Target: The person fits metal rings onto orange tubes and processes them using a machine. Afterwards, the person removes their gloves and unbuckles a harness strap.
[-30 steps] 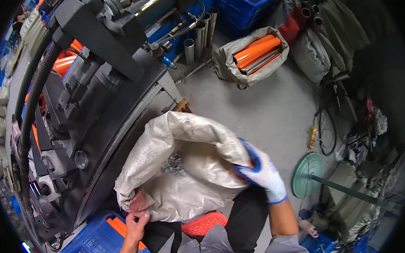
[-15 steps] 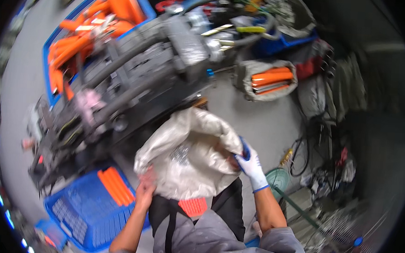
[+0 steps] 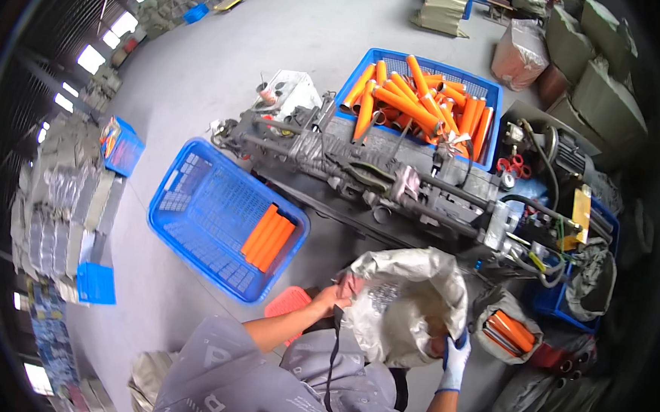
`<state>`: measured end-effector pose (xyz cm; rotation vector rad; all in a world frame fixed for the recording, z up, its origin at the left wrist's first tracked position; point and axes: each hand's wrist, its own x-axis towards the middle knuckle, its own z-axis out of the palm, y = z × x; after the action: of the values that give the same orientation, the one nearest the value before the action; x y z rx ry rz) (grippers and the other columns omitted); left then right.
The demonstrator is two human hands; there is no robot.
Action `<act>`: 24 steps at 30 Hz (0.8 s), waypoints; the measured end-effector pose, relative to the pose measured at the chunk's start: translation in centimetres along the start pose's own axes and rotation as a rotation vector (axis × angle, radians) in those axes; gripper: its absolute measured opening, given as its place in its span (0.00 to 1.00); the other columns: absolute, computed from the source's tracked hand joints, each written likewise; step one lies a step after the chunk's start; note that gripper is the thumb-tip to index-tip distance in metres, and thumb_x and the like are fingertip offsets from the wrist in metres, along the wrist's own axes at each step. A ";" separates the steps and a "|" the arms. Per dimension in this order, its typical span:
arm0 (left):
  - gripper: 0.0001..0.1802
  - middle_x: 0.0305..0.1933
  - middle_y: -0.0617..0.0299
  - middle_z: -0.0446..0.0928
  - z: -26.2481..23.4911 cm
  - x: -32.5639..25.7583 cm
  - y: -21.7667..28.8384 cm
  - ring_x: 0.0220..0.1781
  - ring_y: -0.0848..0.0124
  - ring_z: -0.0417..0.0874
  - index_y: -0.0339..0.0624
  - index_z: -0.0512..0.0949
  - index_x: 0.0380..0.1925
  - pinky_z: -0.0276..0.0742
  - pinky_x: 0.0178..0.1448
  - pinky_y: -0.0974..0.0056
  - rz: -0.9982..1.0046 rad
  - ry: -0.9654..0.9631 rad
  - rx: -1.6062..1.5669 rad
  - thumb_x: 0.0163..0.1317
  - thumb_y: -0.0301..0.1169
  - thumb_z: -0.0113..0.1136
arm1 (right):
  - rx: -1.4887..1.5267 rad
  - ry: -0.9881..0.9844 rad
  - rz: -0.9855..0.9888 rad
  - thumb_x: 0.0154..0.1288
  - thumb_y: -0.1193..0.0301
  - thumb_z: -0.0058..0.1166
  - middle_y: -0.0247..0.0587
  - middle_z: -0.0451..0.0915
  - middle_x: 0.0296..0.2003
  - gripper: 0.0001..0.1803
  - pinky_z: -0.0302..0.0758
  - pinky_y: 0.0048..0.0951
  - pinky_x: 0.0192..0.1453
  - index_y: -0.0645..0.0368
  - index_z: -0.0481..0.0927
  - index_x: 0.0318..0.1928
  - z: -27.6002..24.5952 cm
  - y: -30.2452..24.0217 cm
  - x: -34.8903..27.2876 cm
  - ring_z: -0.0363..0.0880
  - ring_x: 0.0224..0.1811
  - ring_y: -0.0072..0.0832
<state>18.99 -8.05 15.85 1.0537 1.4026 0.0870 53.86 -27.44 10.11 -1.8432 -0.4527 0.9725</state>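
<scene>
I hold a large off-white woven sack (image 3: 407, 301) open in front of me, with small shiny metal parts showing inside it. My bare left hand (image 3: 333, 297) grips the sack's left rim. My right hand (image 3: 455, 359), in a white and blue glove, grips its right edge lower down. The sack hangs just in front of a long dark grey machine (image 3: 392, 183).
A blue crate (image 3: 193, 213) with a few orange tubes (image 3: 268, 236) sits on the floor to the left. Behind the machine a second blue crate (image 3: 427, 99) is full of orange tubes. A small bag of orange tubes (image 3: 507, 330) lies right of the sack. Stacked sacks line the edges.
The view has swung left, so the machine now lies across the middle and both crates show. My hands keep hold of the sack, which has shifted toward the lower right.
</scene>
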 end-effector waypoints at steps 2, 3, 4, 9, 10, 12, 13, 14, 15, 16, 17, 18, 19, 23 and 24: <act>0.21 0.42 0.61 0.81 0.5 -1.2 -4.8 0.43 0.69 0.81 0.34 0.76 0.49 0.77 0.51 0.62 -0.003 0.021 -0.290 0.54 0.29 0.63 | -0.152 -0.212 -0.089 0.54 0.78 0.60 0.44 0.77 0.56 0.33 0.68 0.28 0.63 0.69 0.67 0.63 -0.6 -2.4 1.1 0.75 0.57 0.29; 0.20 0.42 0.58 0.82 2.1 -3.1 -4.4 0.41 0.69 0.82 0.34 0.77 0.47 0.78 0.49 0.61 0.147 0.139 -0.086 0.54 0.30 0.64 | -0.022 -0.277 -0.165 0.53 0.78 0.61 0.43 0.77 0.55 0.34 0.68 0.26 0.62 0.68 0.68 0.63 -1.4 -1.6 1.2 0.75 0.57 0.28; 0.20 0.43 0.56 0.82 3.2 -6.0 -2.2 0.44 0.67 0.82 0.35 0.77 0.47 0.77 0.51 0.61 0.060 0.248 0.008 0.55 0.30 0.63 | -0.083 -0.309 -0.175 0.53 0.78 0.61 0.43 0.78 0.55 0.34 0.68 0.28 0.63 0.67 0.68 0.63 -2.3 -1.4 1.2 0.75 0.57 0.29; 0.26 0.50 0.55 0.80 4.9 -10.8 -10.0 0.54 0.66 0.79 0.36 0.74 0.54 0.72 0.60 0.61 0.246 0.462 -0.341 0.55 0.34 0.63 | -0.144 -0.582 -0.279 0.47 0.80 0.65 0.43 0.72 0.61 0.45 0.64 0.30 0.68 0.65 0.61 0.68 -0.8 -3.8 1.7 0.68 0.64 0.30; 0.26 0.50 0.56 0.80 5.1 -12.7 -11.8 0.53 0.66 0.80 0.36 0.74 0.54 0.73 0.59 0.62 0.238 0.501 -0.503 0.56 0.35 0.63 | -0.268 -0.650 -0.315 0.48 0.80 0.64 0.44 0.72 0.61 0.45 0.63 0.30 0.68 0.65 0.60 0.68 0.9 -4.5 2.0 0.67 0.65 0.31; 0.25 0.47 0.53 0.81 4.6 -14.8 -13.8 0.49 0.67 0.81 0.37 0.76 0.51 0.75 0.53 0.61 0.297 0.689 -0.387 0.55 0.39 0.64 | -0.227 -0.757 -0.312 0.50 0.81 0.63 0.45 0.71 0.61 0.44 0.63 0.30 0.68 0.65 0.60 0.69 3.2 -6.1 2.5 0.67 0.64 0.31; 0.25 0.46 0.52 0.81 5.6 -15.5 -13.6 0.48 0.67 0.81 0.37 0.76 0.51 0.75 0.52 0.60 0.240 0.725 -0.402 0.55 0.40 0.64 | -0.179 -0.816 -0.364 0.52 0.82 0.60 0.46 0.72 0.60 0.40 0.64 0.30 0.67 0.66 0.61 0.67 3.5 -6.9 3.5 0.70 0.62 0.31; 0.27 0.45 0.50 0.81 5.2 -17.0 -15.6 0.48 0.65 0.81 0.37 0.76 0.50 0.75 0.51 0.60 0.192 0.772 -0.429 0.54 0.42 0.64 | -0.240 -0.880 -0.405 0.54 0.83 0.57 0.45 0.74 0.58 0.35 0.66 0.29 0.65 0.67 0.65 0.65 5.3 -10.3 1.2 0.71 0.60 0.31; 0.28 0.44 0.48 0.81 5.3 -18.1 -17.4 0.48 0.64 0.82 0.36 0.76 0.50 0.75 0.51 0.60 0.159 0.790 -0.455 0.53 0.43 0.64 | -0.245 -0.948 -0.425 0.55 0.83 0.57 0.45 0.75 0.57 0.33 0.67 0.29 0.64 0.67 0.66 0.64 6.4 -11.9 -0.3 0.72 0.58 0.30; 0.26 0.40 0.54 0.81 6.8 -19.0 -18.2 0.43 0.68 0.80 0.36 0.77 0.48 0.75 0.48 0.62 0.078 0.867 -0.487 0.53 0.41 0.65 | -0.264 -1.003 -0.437 0.56 0.83 0.56 0.45 0.76 0.55 0.31 0.67 0.28 0.63 0.67 0.68 0.63 6.1 -13.2 -0.9 0.73 0.57 0.30; 0.23 0.37 0.59 0.81 7.8 -20.5 -19.6 0.38 0.72 0.79 0.35 0.79 0.45 0.76 0.44 0.63 -0.004 0.959 -0.531 0.53 0.39 0.66 | -0.350 -1.078 -0.545 0.57 0.82 0.56 0.44 0.77 0.54 0.29 0.68 0.28 0.61 0.67 0.69 0.62 7.3 -14.8 -2.5 0.74 0.56 0.28; 0.23 0.37 0.59 0.81 8.5 -21.8 -19.9 0.38 0.72 0.79 0.35 0.79 0.45 0.76 0.44 0.63 -0.028 0.997 -0.590 0.53 0.39 0.66 | -0.388 -1.140 -0.559 0.57 0.82 0.56 0.44 0.77 0.54 0.29 0.68 0.28 0.61 0.67 0.69 0.62 7.5 -15.6 -3.5 0.74 0.56 0.28; 0.24 0.35 0.58 0.81 7.8 -23.6 -19.6 0.36 0.71 0.79 0.35 0.79 0.45 0.76 0.43 0.63 -0.048 1.041 -0.599 0.52 0.41 0.66 | -0.430 -1.161 -0.555 0.57 0.81 0.56 0.44 0.78 0.53 0.29 0.68 0.28 0.61 0.67 0.69 0.61 8.8 -16.5 -4.9 0.75 0.55 0.28; 0.32 0.47 0.49 0.81 5.6 -26.9 -20.0 0.48 0.60 0.82 0.36 0.75 0.53 0.75 0.53 0.59 -0.105 0.998 -0.678 0.51 0.46 0.64 | -0.600 -1.187 -0.634 0.57 0.78 0.58 0.49 0.80 0.50 0.28 0.71 0.29 0.57 0.68 0.70 0.60 12.0 -16.0 -6.2 0.77 0.52 0.29; 0.33 0.47 0.49 0.81 5.2 -27.9 -21.1 0.48 0.61 0.82 0.37 0.75 0.54 0.75 0.53 0.59 -0.025 1.006 -0.690 0.52 0.46 0.64 | -0.592 -1.200 -0.652 0.57 0.77 0.59 0.49 0.81 0.49 0.27 0.72 0.30 0.56 0.69 0.71 0.59 12.4 -15.1 -7.3 0.78 0.51 0.29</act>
<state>5.55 -40.05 22.39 0.3731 2.0360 1.1238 41.26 -18.08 23.79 -1.1765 -2.0837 1.4588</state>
